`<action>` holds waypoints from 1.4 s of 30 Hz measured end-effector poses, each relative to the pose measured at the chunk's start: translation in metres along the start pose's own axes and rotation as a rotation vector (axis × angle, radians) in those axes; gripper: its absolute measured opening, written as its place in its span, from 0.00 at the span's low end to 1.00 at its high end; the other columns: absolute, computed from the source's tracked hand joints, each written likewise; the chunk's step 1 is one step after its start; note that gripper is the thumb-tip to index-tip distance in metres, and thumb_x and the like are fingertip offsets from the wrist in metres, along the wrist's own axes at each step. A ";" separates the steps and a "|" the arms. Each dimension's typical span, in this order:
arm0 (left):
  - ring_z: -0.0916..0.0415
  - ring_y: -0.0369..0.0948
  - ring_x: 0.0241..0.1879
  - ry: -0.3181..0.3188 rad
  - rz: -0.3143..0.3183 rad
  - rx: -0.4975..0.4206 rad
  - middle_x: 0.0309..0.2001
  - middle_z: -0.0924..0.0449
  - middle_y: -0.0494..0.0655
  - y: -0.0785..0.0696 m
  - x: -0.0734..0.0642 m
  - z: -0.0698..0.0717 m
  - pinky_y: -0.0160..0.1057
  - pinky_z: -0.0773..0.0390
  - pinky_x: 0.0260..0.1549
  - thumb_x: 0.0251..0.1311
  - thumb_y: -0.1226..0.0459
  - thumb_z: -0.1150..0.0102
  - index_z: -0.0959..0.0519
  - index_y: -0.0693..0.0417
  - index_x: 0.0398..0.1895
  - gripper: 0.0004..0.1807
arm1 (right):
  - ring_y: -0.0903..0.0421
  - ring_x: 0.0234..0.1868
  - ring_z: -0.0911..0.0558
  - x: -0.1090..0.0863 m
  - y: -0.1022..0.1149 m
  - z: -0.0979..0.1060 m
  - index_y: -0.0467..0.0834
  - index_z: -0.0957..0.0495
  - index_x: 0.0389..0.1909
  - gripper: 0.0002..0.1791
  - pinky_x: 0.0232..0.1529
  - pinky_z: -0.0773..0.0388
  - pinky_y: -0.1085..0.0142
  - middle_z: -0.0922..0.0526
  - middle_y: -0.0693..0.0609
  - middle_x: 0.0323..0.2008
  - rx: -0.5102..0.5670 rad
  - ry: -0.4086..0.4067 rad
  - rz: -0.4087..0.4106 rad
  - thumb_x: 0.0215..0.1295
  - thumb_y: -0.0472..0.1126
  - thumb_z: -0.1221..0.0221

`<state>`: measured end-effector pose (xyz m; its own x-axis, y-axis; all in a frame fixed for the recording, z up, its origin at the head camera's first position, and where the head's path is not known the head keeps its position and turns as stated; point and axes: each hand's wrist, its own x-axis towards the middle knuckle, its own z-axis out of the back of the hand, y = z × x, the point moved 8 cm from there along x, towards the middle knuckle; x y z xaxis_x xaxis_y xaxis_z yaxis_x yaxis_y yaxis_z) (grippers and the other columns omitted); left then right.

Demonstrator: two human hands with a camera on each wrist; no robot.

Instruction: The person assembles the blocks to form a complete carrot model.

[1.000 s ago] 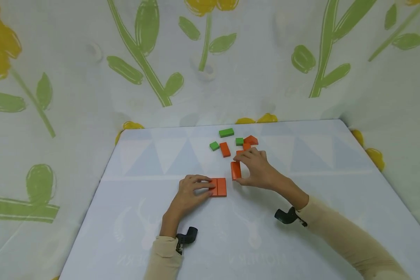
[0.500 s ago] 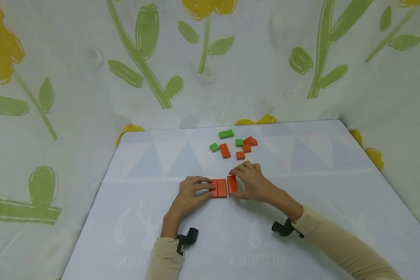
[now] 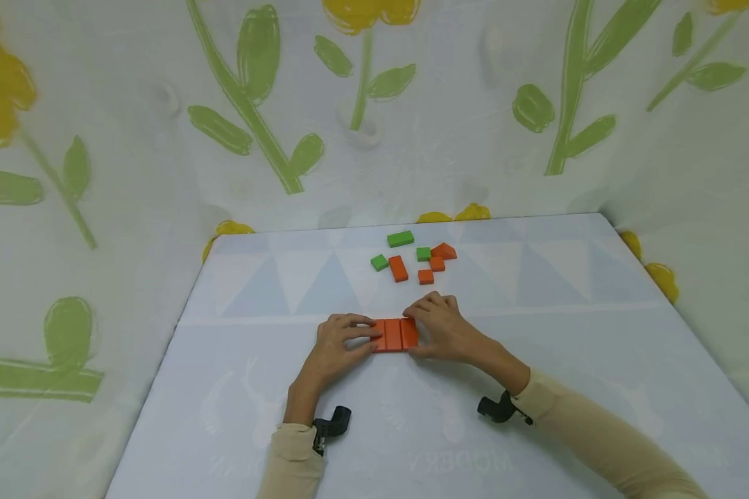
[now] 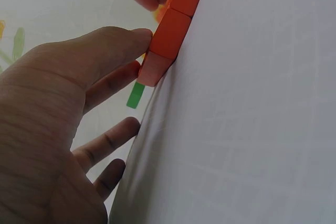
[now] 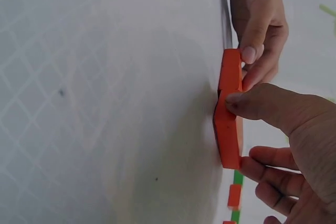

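Three rectangular orange blocks lie side by side in a row on the table. My left hand holds the leftmost block between thumb and fingers at its near and far ends. In the middle of the row, another orange block shows uncovered. Around the right-hand block my right hand has its thumb at the near end and fingertips at the far end. That block sits slightly tilted against its neighbour in the right wrist view, where the thumb presses its orange side.
Farther back lie a green bar, two green cubes, an orange rectangular block, two small orange blocks and an orange triangular block. A flower-printed curtain hangs behind the table.
My right hand has brought its orange block left and nearer, from apart to against the other two blocks. The left hand has stayed on the leftmost block.
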<state>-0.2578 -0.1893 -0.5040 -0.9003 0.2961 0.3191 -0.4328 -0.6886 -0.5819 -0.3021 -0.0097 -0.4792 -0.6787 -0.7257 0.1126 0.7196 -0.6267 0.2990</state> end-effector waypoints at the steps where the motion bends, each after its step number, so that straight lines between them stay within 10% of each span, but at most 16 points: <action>1: 0.30 0.46 0.58 -0.004 -0.005 0.003 0.55 0.20 0.39 0.000 0.000 0.001 0.56 0.39 0.55 0.62 0.56 0.31 0.12 0.44 0.49 0.13 | 0.52 0.57 0.32 0.001 0.001 0.000 0.44 0.21 0.58 0.36 0.51 0.40 0.52 0.20 0.52 0.53 -0.001 -0.005 0.005 0.49 0.56 0.24; 11: 0.31 0.47 0.58 -0.014 -0.019 0.011 0.55 0.20 0.41 -0.002 0.003 0.007 0.58 0.39 0.55 0.61 0.58 0.31 0.12 0.45 0.49 0.13 | 0.50 0.59 0.32 0.009 -0.002 0.007 0.45 0.22 0.60 0.35 0.51 0.39 0.50 0.20 0.52 0.55 0.024 0.023 -0.036 0.52 0.56 0.26; 22: 0.32 0.46 0.59 0.020 0.025 -0.013 0.56 0.21 0.38 0.004 -0.001 0.003 0.57 0.40 0.57 0.63 0.57 0.32 0.12 0.42 0.50 0.13 | 0.46 0.59 0.32 0.037 -0.053 0.039 0.41 0.22 0.59 0.26 0.53 0.40 0.47 0.21 0.45 0.57 0.011 -0.134 -0.146 0.61 0.44 0.30; 42: 0.32 0.45 0.59 0.018 0.009 -0.030 0.56 0.21 0.37 0.001 -0.001 0.001 0.56 0.40 0.57 0.63 0.56 0.32 0.12 0.42 0.49 0.12 | 0.46 0.60 0.32 0.055 -0.091 0.022 0.40 0.20 0.57 0.22 0.55 0.42 0.46 0.18 0.46 0.56 0.017 -0.092 -0.153 0.62 0.38 0.33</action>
<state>-0.2570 -0.1909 -0.5048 -0.9049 0.3016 0.3003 -0.4252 -0.6713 -0.6070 -0.4081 0.0136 -0.4790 -0.7915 -0.5924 0.1502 0.6045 -0.7225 0.3357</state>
